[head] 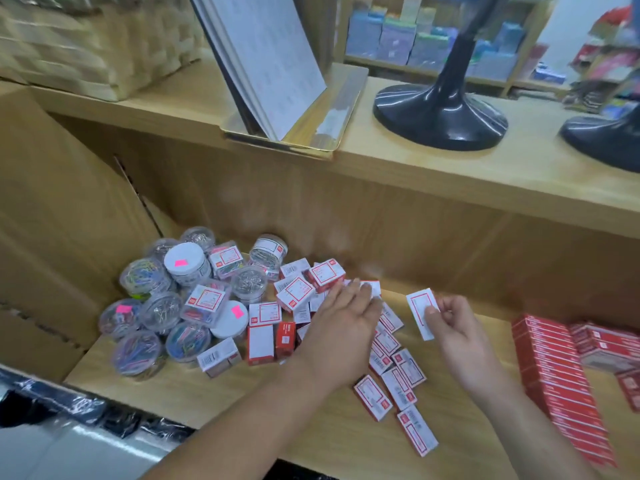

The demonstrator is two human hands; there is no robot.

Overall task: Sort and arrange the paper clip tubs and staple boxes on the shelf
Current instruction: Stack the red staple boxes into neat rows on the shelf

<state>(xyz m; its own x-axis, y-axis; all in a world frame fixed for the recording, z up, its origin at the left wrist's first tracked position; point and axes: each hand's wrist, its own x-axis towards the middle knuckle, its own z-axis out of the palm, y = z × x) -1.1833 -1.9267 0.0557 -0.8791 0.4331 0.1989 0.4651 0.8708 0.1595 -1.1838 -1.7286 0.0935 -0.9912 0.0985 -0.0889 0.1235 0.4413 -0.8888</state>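
— Where are the paper clip tubs (162, 303)?

— Bunched at the left end of the shelf (242, 386), from the back-left corner most of the way toward the front edge. They are clear round tubs, some lying on their sides. Two show white lids with pink stickers, and a few flat clear cases with red-bordered labels lie among them.

— And the staples?

— The loose staple boxes (298, 297) lie in a jumbled heap in the middle of the shelf, touching the tubs on their right. A trail of them runs down toward the front edge (398, 382). At the right end, stacked red boxes (550, 379) stand packed in a tidy row from back to front.

— What is the left hand (341, 327) doing?

— It is spread flat, palm down, over the middle heap with its fingers straight and gripping nothing. The fingertips reach a white-topped box near the back. I cannot tell whether they press on it.

— The right hand (457, 337)?

— It pinches one staple box (419, 311) between thumb and curled fingers. The box is raised above the shelf, label up, just right of the left hand's fingertips.

— Anything else?

— A cardboard carton (52, 209) stands against the shelf's left end. On the shelf above there are a gold tray (311, 140) holding leaning sheets and two black round stand bases (440, 116).
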